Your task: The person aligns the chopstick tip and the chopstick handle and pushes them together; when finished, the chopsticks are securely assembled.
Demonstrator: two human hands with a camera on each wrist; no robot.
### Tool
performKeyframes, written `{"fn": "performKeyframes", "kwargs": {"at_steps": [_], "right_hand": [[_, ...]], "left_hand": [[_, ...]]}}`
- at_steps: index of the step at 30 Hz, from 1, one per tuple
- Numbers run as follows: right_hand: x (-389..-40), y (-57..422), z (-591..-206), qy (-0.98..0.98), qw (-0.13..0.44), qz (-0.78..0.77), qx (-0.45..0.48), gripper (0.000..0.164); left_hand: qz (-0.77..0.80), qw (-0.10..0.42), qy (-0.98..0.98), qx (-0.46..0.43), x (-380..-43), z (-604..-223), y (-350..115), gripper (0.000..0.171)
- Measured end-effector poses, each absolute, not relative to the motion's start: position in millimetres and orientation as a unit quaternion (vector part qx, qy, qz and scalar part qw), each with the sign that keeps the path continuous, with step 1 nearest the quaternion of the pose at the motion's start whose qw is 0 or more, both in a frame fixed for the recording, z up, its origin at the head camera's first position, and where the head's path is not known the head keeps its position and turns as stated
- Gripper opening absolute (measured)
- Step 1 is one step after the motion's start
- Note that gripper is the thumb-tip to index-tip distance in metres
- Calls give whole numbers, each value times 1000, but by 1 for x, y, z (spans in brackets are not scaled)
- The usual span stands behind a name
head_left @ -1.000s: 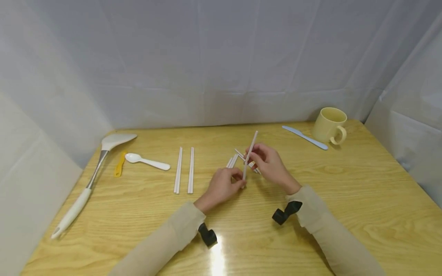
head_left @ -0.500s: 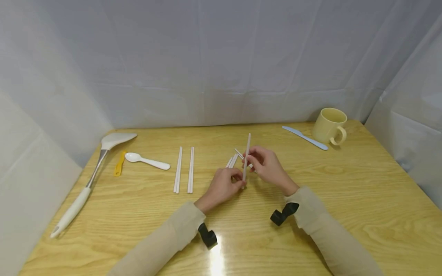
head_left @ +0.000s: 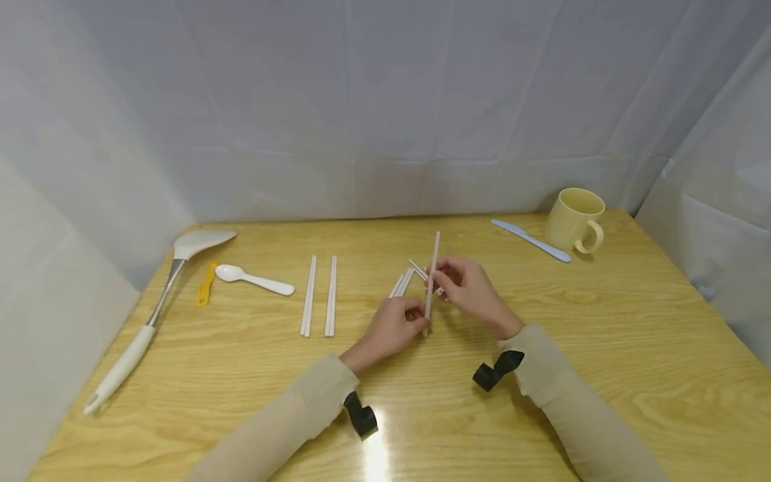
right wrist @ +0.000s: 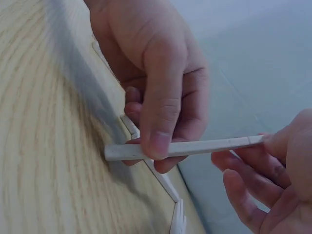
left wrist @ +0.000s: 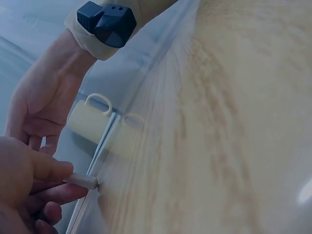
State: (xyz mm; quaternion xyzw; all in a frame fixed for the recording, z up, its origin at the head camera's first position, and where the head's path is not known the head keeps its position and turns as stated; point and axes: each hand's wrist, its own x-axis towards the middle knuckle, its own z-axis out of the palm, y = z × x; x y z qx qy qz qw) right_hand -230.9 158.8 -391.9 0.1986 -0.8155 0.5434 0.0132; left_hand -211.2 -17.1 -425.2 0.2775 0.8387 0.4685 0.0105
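One pale chopstick (head_left: 436, 249) stands tilted near upright over the middle of the table, held by both hands. My left hand (head_left: 390, 331) pinches its lower end between thumb and fingers, close above the wood. Higher up, my right hand (head_left: 471, 289) pinches the same chopstick; its upper tip sticks out past the fingers. In the right wrist view the chopstick (right wrist: 209, 147) runs between the left thumb and the right fingertips. Several more chopsticks (head_left: 401, 284) lie behind the hands, partly hidden, some crossing at an angle.
Two pairs of chopsticks (head_left: 331, 294) lie side by side, left of the hands. Further left are a white spoon (head_left: 259, 280), a small yellow utensil (head_left: 206, 286) and a long-handled ladle (head_left: 129, 361). A blue knife (head_left: 530, 239) and yellow mug (head_left: 572, 217) sit back right.
The chopstick's upper end has swung left, so it stands more upright. My right hand has shifted slightly left and nearer; the left keeps its pinch almost in place.
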Motion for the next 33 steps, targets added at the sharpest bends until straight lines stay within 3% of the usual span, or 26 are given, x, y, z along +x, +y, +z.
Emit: {"fn": "performKeyframes", "kwargs": {"at_steps": [7, 12, 15, 21, 26, 33], "right_hand": [[-231, 158, -392, -815, 9, 537, 218, 18], [-228, 161, -387, -829, -2, 529, 183, 20], [-227, 163, -383, -833, -9, 530, 158, 21], [-229, 162, -380, -825, -25, 547, 140, 22], [-228, 163, -379, -823, -55, 551, 128, 24], [-233, 165, -378, -819, -63, 556, 126, 29]], "left_hand": [[463, -5, 840, 283, -210, -424, -16, 5], [503, 27, 816, 282, -210, -427, -11, 3], [537, 33, 795, 279, -209, -429, -9, 15], [580, -11, 759, 296, -205, -432, -12, 49], [550, -38, 760, 344, -204, -430, -14, 50], [511, -20, 790, 338, -209, -419, -24, 49]]}}
